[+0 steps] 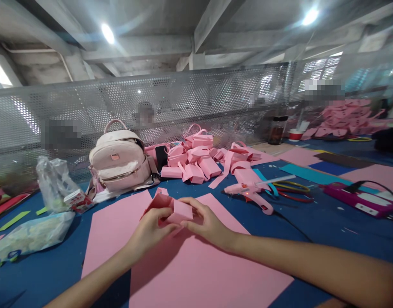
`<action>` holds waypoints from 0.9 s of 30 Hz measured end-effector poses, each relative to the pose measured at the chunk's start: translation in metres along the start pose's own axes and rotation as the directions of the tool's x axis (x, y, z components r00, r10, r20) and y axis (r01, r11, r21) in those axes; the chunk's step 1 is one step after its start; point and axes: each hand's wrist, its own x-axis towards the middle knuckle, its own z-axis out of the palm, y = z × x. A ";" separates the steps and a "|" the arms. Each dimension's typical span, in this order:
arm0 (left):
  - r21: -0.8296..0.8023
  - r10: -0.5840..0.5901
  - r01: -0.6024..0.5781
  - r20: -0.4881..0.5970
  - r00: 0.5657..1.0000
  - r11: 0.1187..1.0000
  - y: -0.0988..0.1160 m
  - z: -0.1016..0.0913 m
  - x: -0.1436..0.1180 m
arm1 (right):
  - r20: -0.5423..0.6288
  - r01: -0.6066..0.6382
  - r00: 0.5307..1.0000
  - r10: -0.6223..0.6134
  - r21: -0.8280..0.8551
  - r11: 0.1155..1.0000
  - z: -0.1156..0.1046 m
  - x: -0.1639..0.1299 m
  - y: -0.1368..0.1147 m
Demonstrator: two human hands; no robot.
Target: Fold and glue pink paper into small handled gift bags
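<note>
Between my two hands is a small folded pink paper box (182, 211), held above large pink sheets (215, 269) that lie on the blue table (113, 286). My left hand (156, 224) grips its left side with the thumb across the near edge. On the right side, the fingers and thumb of my right hand (204, 220) close round the box's end. A pink flap stands up at its back; its underside is hidden. To the right of the sheets, a pink glue gun (249, 193) rests on the table with its nozzle pointing left.
Behind lie a pile of pink paper boxes (199, 158) and a pale backpack (119, 160), against a perforated metal screen (183, 98). Plastic bags (36, 235) sit at left. At right are a magenta power strip (359, 200), coloured strips and a dark-lidded jar (277, 130).
</note>
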 end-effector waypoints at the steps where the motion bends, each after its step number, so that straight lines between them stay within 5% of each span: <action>1: 0.001 -0.002 0.002 0.009 1.000 1.000 0.000 0.000 -0.001 | 0.012 0.004 1.000 -0.003 -0.016 1.000 0.000 0.000 -0.001; 19: -0.037 -0.036 0.040 0.106 0.994 0.999 -0.012 -0.009 0.010 | -0.042 -0.047 0.998 0.055 0.166 0.985 -0.002 0.009 0.009; 27: 0.035 0.018 -0.021 0.092 0.996 0.999 -0.006 -0.004 0.004 | -0.022 -0.066 0.997 0.068 0.092 0.994 -0.003 0.008 0.008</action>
